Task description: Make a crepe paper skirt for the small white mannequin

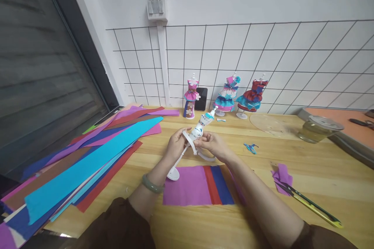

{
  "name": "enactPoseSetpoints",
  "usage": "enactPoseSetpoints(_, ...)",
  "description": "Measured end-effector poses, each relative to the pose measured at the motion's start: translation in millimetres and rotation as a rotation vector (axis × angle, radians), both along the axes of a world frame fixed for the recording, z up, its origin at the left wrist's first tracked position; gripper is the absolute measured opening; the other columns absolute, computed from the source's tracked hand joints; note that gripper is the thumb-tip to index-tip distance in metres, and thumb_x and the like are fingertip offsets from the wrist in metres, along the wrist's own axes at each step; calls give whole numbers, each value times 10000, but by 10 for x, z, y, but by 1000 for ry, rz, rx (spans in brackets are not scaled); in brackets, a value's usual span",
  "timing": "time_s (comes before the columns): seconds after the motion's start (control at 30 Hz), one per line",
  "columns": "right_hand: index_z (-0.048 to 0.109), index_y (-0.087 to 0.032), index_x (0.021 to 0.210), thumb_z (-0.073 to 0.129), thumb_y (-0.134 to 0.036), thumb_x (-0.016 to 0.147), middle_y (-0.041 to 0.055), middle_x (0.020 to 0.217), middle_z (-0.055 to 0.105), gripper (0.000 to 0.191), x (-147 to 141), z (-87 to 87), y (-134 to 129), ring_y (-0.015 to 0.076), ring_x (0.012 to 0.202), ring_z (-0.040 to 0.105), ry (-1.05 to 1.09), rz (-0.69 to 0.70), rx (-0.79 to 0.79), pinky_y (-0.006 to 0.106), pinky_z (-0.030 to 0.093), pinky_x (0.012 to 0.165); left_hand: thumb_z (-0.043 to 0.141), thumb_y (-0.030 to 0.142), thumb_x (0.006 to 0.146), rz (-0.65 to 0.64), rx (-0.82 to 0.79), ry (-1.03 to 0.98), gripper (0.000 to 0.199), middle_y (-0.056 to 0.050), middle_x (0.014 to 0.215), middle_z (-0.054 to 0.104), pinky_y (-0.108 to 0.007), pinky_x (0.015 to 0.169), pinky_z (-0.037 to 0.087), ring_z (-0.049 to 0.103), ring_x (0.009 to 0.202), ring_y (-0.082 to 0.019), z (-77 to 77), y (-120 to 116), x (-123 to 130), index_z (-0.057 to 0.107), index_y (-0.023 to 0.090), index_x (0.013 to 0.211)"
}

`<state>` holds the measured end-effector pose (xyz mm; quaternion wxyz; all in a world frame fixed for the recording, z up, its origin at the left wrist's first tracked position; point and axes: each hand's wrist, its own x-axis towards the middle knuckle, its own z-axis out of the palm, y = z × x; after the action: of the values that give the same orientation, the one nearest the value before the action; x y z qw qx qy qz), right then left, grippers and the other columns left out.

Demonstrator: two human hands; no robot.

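Observation:
A small white dress form (200, 127) is tilted over the table between my hands, its knobbed neck pointing away to the right. Bits of blue and marks show on its torso. My left hand (175, 146) is closed around its lower part, by a white band (189, 142). On the other side, my right hand (215, 146) pinches it near the hips; the exact fingertip contact is partly hidden. A curved white strip (207, 158) hangs below the right fingers. The stand's round white base (173, 174) hovers by a purple, red and blue fabric piece (187, 186) lying flat.
Long coloured fabric strips (96, 151) pile up at left. Three dressed forms, including a pink one (191, 97), and a black phone (201, 99) line the wall. Right lie scissors (309, 202), a purple scrap (283, 177), blue ribbon bits (251, 148) and a lidded clear container (317, 130).

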<state>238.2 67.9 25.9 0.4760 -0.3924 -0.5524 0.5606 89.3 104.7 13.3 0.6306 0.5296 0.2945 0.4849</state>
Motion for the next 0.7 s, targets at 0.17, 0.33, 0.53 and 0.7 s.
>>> enactPoseSetpoints(0.17,605,-138,794,736,-426,588,-3,625,609,377,38,-75,51,113,572,540,-64,-137,-15,231,398,563,522,331,786,281,178,7,244,-28,747,602,-222,646,411,545,712,-140,129,-1,-76,634,168,929)
enactPoseSetpoints(0.33,615,-137,762,730,-444,586,-5,611,603,372,42,-124,82,94,519,485,-80,-217,-45,219,342,504,523,224,769,364,511,127,257,-66,836,609,-305,863,350,524,861,-202,160,-196,-105,662,217,985)
enactPoseSetpoints(0.53,598,-140,705,744,-400,572,-41,558,560,326,48,-142,78,75,500,462,27,-169,-33,209,340,513,500,135,747,90,839,355,409,-126,929,619,-386,890,329,510,940,-262,69,-364,-44,596,209,1138)
enactPoseSetpoints(0.7,612,-131,790,734,-410,591,14,661,632,364,69,-138,79,108,548,542,43,-159,-79,233,395,545,679,169,618,328,713,391,725,-114,1294,434,-424,1014,195,318,1225,-286,86,-260,20,411,232,1289)
